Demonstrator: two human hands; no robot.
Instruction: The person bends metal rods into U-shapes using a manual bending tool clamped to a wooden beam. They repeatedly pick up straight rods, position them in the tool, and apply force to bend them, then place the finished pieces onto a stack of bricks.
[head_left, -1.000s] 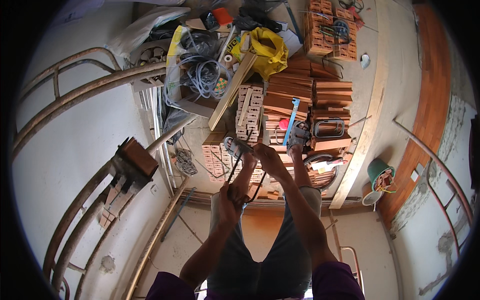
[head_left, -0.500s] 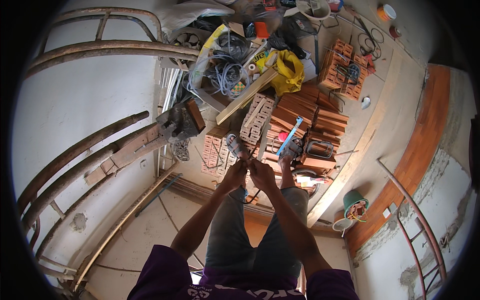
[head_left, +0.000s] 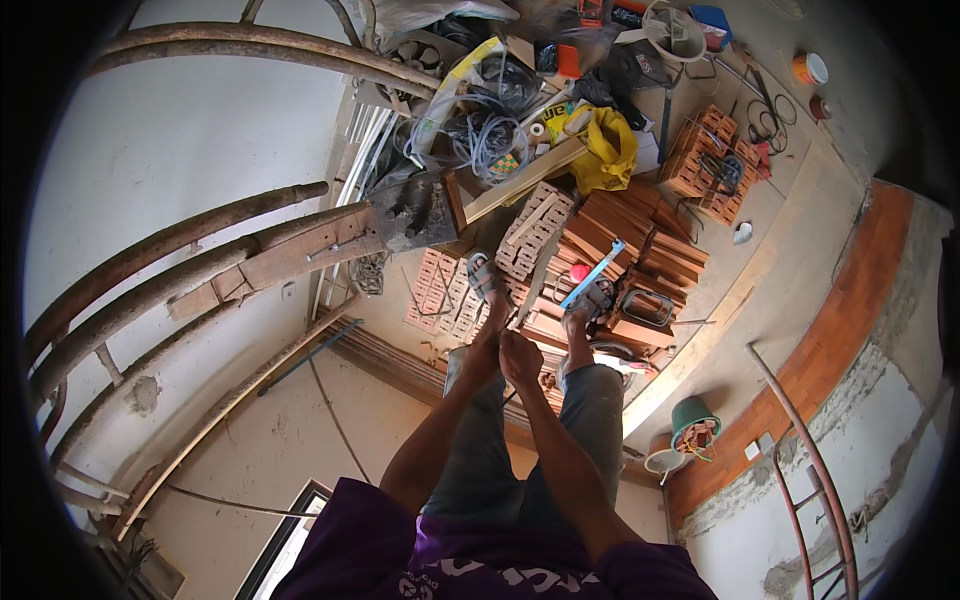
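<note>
My left hand (head_left: 487, 346) and my right hand (head_left: 520, 360) are close together in front of my shins, both closed with fingers curled in. Something thin and dark seems to stick out by the fingers, too small to name. Just beyond the hands are my sandalled feet, standing among bricks and tiles. A light-blue long tool (head_left: 592, 274) lies slanting beside my right foot (head_left: 598, 296). Hollow bricks (head_left: 437, 290) are by my left foot (head_left: 482, 274).
Stacked clay tiles (head_left: 640, 235) and a yellow bag (head_left: 606, 150) lie ahead, with coiled clear hose (head_left: 490, 145). Rusty scaffold tubes (head_left: 150, 260) and a clamped wooden beam (head_left: 300, 245) stand at left. A green bucket (head_left: 692, 420) with rubble sits at right.
My hands have come nearer each other, the right one slightly lower. The view has turned, so the beam and rubble pile appear farther right.
</note>
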